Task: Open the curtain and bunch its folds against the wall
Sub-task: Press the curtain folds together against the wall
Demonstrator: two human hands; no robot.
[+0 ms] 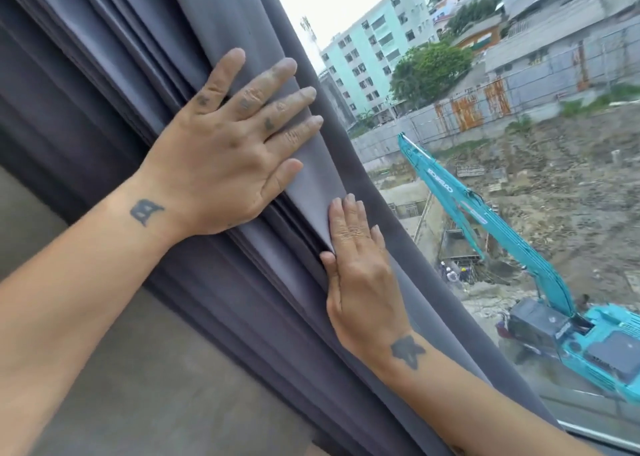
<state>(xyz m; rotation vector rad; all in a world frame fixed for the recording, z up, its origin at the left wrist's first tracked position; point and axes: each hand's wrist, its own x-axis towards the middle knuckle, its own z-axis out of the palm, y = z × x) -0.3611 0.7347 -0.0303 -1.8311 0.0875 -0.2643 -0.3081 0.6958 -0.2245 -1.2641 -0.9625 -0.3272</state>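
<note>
We see the grey curtain (221, 16) already pulled aside and gathered into many narrow folds, which run from the top left down to the bottom right, between the plain wall (145, 386) on the left and the window (519, 178) on the right. The left hand (221, 151) lies flat on the folds with its fingers spread and released, pressing on the cloth without gripping it. The right hand (360, 275) is lower, near the window edge of the curtain; its fingers are straight, and the thumb presses one fold against them.
</note>
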